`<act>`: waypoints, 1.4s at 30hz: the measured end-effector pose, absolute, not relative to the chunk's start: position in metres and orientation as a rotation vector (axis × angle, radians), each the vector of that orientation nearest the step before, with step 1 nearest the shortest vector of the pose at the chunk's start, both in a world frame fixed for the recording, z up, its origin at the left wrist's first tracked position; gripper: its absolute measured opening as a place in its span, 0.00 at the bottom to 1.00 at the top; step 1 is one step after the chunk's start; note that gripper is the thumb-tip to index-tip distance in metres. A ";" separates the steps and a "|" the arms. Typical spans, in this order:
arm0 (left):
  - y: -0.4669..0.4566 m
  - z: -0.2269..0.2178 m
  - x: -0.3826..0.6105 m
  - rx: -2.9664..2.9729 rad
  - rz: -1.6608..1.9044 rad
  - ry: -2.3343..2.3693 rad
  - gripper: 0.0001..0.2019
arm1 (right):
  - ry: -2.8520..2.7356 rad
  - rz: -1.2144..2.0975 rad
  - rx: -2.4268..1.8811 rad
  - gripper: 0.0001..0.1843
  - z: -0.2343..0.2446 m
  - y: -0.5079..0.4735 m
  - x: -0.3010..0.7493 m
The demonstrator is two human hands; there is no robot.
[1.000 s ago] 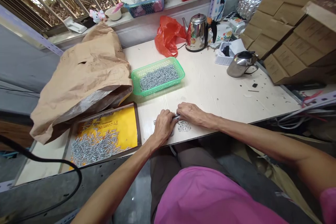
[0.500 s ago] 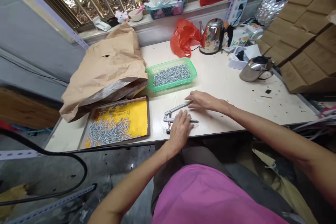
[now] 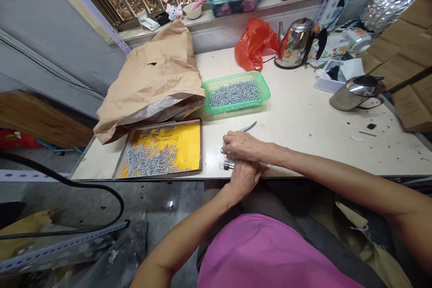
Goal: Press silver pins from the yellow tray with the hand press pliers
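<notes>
A metal plier-like hand tool lies near the table's front edge. One curved handle (image 3: 250,126) sticks out behind my hands and its head (image 3: 226,165) shows to their left. My right hand (image 3: 243,146) lies over the tool with its fingers curled down onto it. My left hand (image 3: 243,177) sits just below, at the table edge, with its fingers tucked under the right hand and hidden. Behind them stands a green plastic basket (image 3: 206,85) filled with small metal pieces.
A framed tray with a yellow bottom (image 3: 189,144) holding several screws sits to the left, a brown paper sack (image 3: 155,72) behind it. A red plastic bag (image 3: 254,42), a steel kettle (image 3: 295,42), a steel jug (image 3: 354,94) and cardboard boxes (image 3: 408,49) stand at the back right.
My right hand came back from the tool's far handle and now covers the tool. My left hand slid toward the table edge beneath it. The view has swung left.
</notes>
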State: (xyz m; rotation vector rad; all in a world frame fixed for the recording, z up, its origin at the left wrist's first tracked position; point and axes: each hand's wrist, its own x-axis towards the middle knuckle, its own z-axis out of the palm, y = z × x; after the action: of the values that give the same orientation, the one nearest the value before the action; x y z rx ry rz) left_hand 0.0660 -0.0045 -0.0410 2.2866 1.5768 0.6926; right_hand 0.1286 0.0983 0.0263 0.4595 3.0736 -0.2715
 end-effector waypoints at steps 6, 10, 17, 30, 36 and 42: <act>-0.043 -0.027 0.061 2.444 0.787 1.338 0.11 | 3.029 -0.105 0.304 0.08 0.011 0.075 0.105; -0.071 0.012 0.022 2.488 0.948 1.476 0.07 | 3.026 -0.154 0.263 0.08 0.004 0.083 0.104; -0.041 0.023 -0.089 2.057 0.502 2.323 0.10 | 2.999 -0.368 0.375 0.10 0.001 0.084 0.108; -0.013 0.019 -0.088 1.985 -0.032 2.226 0.14 | 3.220 -0.293 1.540 0.15 0.079 0.181 0.128; -0.019 0.012 -0.100 2.081 -0.072 2.229 0.13 | 3.101 -0.309 1.305 0.24 0.042 0.130 0.160; -0.022 0.019 -0.100 2.244 -0.250 2.100 0.13 | 3.000 -0.544 1.169 0.14 0.012 0.064 0.191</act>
State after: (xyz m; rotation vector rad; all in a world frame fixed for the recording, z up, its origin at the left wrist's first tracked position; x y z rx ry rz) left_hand -0.1003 -0.0218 0.0192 2.2437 2.0998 -0.2495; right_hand 0.1909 0.0645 0.0121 1.1690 2.9999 -0.5439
